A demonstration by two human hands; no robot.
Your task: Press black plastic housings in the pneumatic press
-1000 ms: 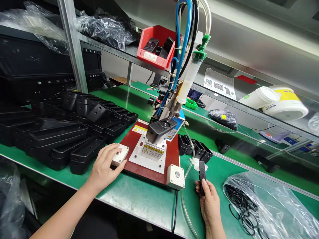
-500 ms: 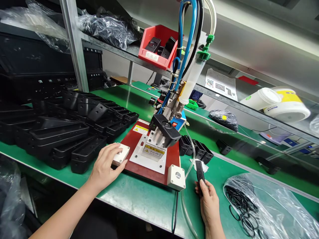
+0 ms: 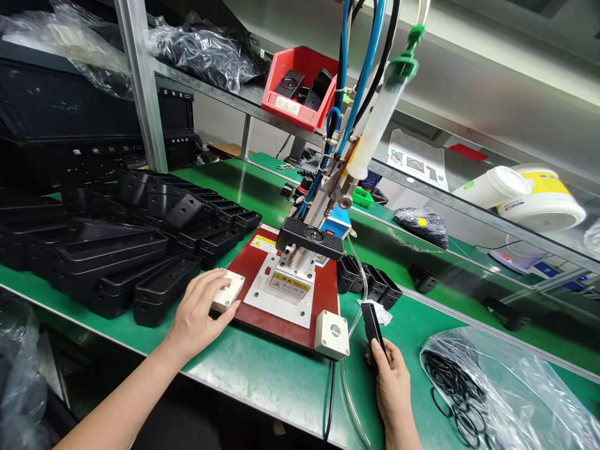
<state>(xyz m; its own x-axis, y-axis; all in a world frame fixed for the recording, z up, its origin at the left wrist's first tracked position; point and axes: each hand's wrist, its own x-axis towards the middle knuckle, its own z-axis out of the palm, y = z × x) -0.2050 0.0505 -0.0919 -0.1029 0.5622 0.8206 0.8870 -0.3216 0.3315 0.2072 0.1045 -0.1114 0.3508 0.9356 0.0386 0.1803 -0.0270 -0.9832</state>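
My left hand [image 3: 199, 310] lies over a white button box [image 3: 228, 292], its fingers stretched across the top and its thumb along the near side. My right hand [image 3: 391, 381] grips a narrow black plastic piece [image 3: 372, 322] upright above the table. Between the hands stands a small dispensing machine on a red-brown base [image 3: 246, 265]. A black ridged cover with a round centre [image 3: 310, 237] sits on its metal fixture [image 3: 296, 262], below a tilted clear syringe [image 3: 379, 128] with a green cap. A second button box [image 3: 332, 334] is at the base's right front corner, untouched.
Black plastic housings [image 3: 112, 250] are piled on the left. Several more [image 3: 368, 278] stand right of the machine. A clear bag [image 3: 510, 381] spills black rings [image 3: 469, 419] at the right. A red bin [image 3: 300, 87] sits on the shelf; hoses hang overhead.
The ridged cover on the fixture has turned so its long side runs across. The syringe has risen up and right. The black piece in my right hand has tilted slightly left; my left hand stays put.
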